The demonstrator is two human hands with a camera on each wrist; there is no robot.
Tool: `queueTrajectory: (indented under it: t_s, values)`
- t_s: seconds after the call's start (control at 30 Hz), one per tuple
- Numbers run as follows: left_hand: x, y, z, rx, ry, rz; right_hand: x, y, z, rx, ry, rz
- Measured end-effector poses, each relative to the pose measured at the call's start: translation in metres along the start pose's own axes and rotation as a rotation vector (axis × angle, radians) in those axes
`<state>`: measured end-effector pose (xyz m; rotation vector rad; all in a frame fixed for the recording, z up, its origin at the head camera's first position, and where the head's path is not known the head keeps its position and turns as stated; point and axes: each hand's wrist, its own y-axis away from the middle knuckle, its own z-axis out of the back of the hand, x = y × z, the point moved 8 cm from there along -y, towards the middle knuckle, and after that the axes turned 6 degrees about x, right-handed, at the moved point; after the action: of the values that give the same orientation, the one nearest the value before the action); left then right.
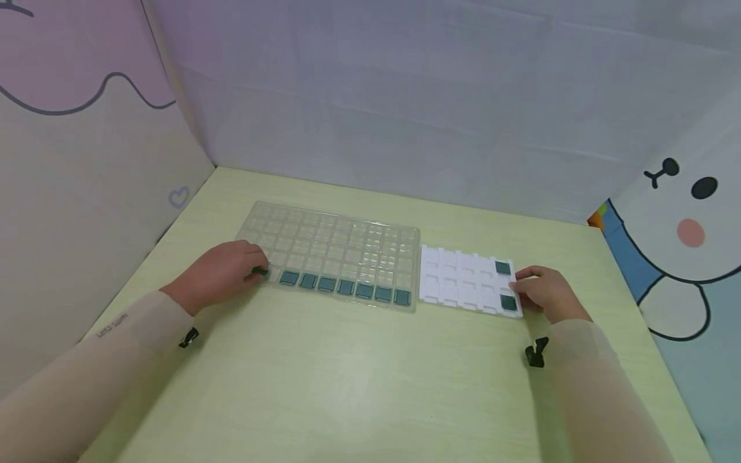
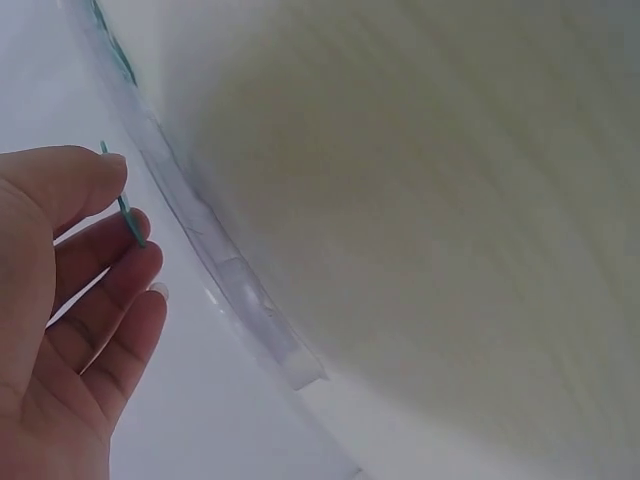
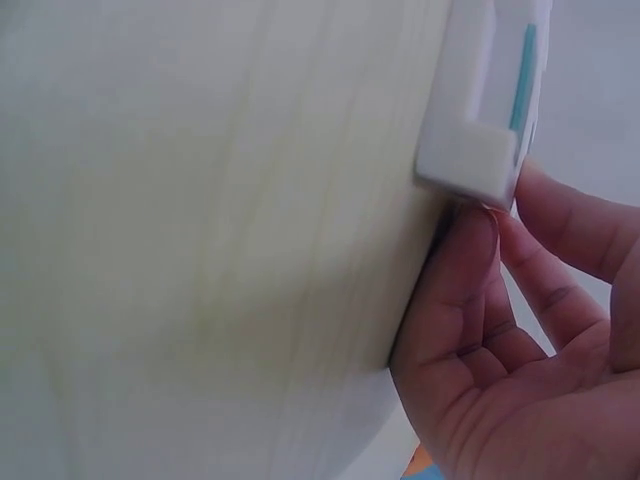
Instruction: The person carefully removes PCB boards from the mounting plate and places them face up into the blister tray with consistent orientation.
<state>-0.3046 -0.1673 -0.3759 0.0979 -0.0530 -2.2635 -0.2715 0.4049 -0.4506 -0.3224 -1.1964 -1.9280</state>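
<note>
My left hand (image 1: 222, 273) pinches a thin green chip (image 2: 134, 228) between thumb and fingertips, over the near-left corner of a clear plastic tray (image 1: 341, 307). In the left wrist view the chip is seen edge-on. A row of green chips (image 1: 327, 284) fills the tray's near row to the right of that hand. My right hand (image 1: 547, 296) holds the right edge of a white tray (image 1: 457, 280), thumb and curled fingers at its rim. Two green chips, a far one (image 1: 502, 267) and a near one (image 1: 508, 302), sit in the white tray's rightmost column.
Both trays lie side by side on a pale wood-grain table (image 1: 324, 386), the clear one on the left. The clear tray's farther rows show bare pockets. A white cloth (image 1: 405, 109) hangs behind the table, and printed panels stand at both sides.
</note>
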Motion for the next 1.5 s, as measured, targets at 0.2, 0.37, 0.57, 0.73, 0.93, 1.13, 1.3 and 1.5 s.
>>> queueTrajectory:
  t_s: [0.2, 0.37, 0.57, 0.73, 0.93, 1.13, 1.3, 1.5]
  values:
    - [0.002, -0.002, 0.0, -0.024, -0.004, -0.017, 0.001, 0.001, -0.001, -0.002, -0.01, 0.005]
    - [0.002, -0.005, -0.002, -0.019, 0.005, -0.013, 0.003, 0.002, -0.001, -0.014, -0.013, 0.005]
    - [-0.004, -0.006, -0.002, -0.033, 0.006, -0.053, 0.004, 0.002, 0.0, -0.031, -0.022, 0.004]
    - [-0.006, -0.006, -0.003, -0.027, 0.005, -0.053, 0.004, 0.0, -0.001, -0.035, -0.02, -0.001]
    - [-0.007, -0.008, -0.005, -0.007, 0.002, -0.046, 0.003, -0.003, 0.0, -0.025, -0.007, 0.018]
    - [-0.007, -0.01, -0.006, -0.014, -0.002, -0.069, 0.003, -0.002, -0.001, -0.012, -0.008, 0.013]
    - [-0.008, -0.012, -0.007, -0.011, -0.004, -0.083, 0.003, -0.001, -0.001, -0.01, -0.01, 0.016]
    - [-0.012, -0.012, -0.004, 0.007, 0.008, -0.08, 0.004, -0.003, 0.001, -0.038, -0.024, 0.001]
